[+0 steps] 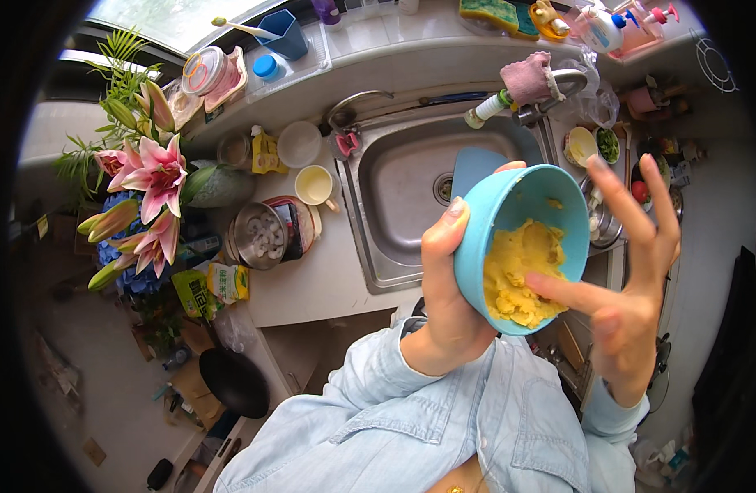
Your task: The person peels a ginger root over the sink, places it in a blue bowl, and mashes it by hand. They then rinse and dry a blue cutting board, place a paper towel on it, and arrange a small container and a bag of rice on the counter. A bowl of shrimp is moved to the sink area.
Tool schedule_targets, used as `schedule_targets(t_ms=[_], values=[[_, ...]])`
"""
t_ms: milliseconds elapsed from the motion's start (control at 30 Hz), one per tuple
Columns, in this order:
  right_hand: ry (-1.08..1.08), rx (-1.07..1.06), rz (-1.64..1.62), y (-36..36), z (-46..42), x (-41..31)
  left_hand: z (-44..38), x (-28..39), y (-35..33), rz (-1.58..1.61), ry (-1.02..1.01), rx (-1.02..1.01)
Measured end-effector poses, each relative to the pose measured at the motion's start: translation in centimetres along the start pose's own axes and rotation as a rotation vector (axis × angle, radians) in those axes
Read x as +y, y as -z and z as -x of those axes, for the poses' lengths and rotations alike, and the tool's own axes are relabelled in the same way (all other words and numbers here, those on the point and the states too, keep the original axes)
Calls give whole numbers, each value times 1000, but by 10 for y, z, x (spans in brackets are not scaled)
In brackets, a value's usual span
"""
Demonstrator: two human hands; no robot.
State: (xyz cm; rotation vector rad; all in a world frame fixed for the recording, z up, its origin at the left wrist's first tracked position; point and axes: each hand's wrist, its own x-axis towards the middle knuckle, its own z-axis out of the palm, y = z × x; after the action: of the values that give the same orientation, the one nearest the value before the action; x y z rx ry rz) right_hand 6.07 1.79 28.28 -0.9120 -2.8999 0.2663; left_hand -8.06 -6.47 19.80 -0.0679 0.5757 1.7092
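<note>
My left hand grips a turquoise bowl from its outer side, the thumb near the rim. The bowl is tipped so that its inside faces the camera. A thick yellow mash fills its lower part, with a few smears higher on the wall. My right hand is on the bowl's other side, its fingers spread. One finger reaches in over the rim, its tip at the mash. Nothing is held in this hand. Behind the bowl lies the stainless steel sink, partly hidden by it.
A blue board rests in the sink under the faucet. On the left counter are a pot of peeled shrimp, a cream mug, food packets and pink lilies. Small dishes stand at right.
</note>
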Motion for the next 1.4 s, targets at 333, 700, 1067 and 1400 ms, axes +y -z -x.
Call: schedule_targets(t_ms=[333,700,1067,1400], values=[[17,-11,203,-22,-13,-6,5,2,5,35,-123,60],[-92,1,-265,-61,11,-64,5,-8,47,131,-423,57],[195,16,-162,-53,-4,-84,39,7,62,117,-557,159],[146,3,-289,-61,2,-103,58,6,79,122,-731,138]])
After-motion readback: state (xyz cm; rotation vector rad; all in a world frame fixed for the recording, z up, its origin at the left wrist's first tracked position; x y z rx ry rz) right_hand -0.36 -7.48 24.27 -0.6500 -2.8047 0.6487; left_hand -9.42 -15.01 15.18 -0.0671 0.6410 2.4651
